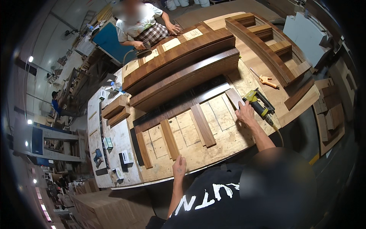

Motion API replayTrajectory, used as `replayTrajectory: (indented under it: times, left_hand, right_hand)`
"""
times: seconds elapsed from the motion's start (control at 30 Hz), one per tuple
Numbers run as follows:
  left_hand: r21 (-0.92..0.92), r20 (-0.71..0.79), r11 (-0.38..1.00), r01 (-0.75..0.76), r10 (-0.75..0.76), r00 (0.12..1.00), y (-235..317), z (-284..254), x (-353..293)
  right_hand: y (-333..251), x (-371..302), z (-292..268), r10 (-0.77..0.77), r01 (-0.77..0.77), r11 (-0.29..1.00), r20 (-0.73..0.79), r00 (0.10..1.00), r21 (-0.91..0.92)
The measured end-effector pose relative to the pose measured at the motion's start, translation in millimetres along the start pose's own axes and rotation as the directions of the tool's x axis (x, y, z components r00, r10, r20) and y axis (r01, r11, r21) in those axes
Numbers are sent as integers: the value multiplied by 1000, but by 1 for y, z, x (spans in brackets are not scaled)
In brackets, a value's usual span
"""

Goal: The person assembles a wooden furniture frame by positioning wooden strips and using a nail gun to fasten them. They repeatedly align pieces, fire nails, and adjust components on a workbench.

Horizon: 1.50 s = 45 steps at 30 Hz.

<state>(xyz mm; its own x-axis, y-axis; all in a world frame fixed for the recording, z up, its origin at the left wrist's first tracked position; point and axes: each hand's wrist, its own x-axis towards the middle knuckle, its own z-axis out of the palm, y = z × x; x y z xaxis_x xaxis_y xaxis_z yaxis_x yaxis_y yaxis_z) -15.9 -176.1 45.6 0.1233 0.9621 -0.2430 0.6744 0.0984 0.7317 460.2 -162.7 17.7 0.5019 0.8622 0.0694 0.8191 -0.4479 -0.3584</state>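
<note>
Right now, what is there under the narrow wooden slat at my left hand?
The narrow wooden slat appears to lie on marked plywood, visible along both sides. Directly beneath, the surface is covered; marks there cannot be seen.

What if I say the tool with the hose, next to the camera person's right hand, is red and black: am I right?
Not the red: the head view shows the tool is yellow-green and black, next to the right hand.

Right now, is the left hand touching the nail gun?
No: the left hand is at a wooden slat, while the nail gun is beside the right hand.
</note>
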Motion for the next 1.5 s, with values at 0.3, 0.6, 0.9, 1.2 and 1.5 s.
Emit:
replayTrajectory:
  times: [0.3,0.6,0.9,1.2,1.5]
  left_hand:
    - [-27,-38,999,-20,19,999,-12,4,-6]
    - [-89,37,995,40,-37,999,-20,4,-3]
    - [-118,89,990,73,-63,994,-28,9,4]
    - [-179,62,982,61,-51,997,-73,13,7]
    - [-387,110,897,215,-187,976,-120,-12,-25]
  right_hand:
    - [-9,18,-16,-76,88,995,191,979,-54]
    - [-10,47,-38,-32,42,999,352,935,-20]
    - [-7,16,-77,-36,44,999,478,877,-6]
    - [11,-74,-100,46,-3,997,592,805,-73]
    - [9,-52,-130,87,-68,996,417,905,-61]
